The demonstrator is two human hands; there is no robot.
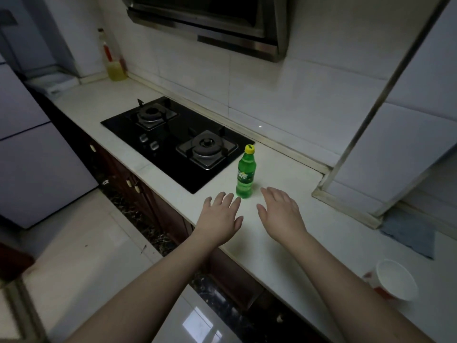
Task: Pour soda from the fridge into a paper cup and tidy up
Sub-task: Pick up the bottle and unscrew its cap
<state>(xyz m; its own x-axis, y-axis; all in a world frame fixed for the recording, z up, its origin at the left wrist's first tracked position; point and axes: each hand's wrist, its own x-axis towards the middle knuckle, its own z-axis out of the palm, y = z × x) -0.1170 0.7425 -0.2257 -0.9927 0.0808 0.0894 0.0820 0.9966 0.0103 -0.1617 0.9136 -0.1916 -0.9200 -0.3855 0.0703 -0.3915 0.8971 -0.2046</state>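
Note:
A green soda bottle [245,174] with a yellow cap stands upright on the white counter [291,243], just right of the stove. My left hand [220,217] hovers flat and open just below-left of the bottle, fingers spread, holding nothing. My right hand [280,214] is open as well, just below-right of the bottle, not touching it. A white paper cup [393,280] with red print stands upright near the counter's right front, beside my right forearm; its inside looks white, with no liquid visible.
A black two-burner gas stove [173,142] is set into the counter on the left. An oil bottle [114,60] stands in the far corner. A blue-grey cloth [410,233] lies at the right. The fridge [32,149] stands left, doors shut. A range hood [222,23] hangs above.

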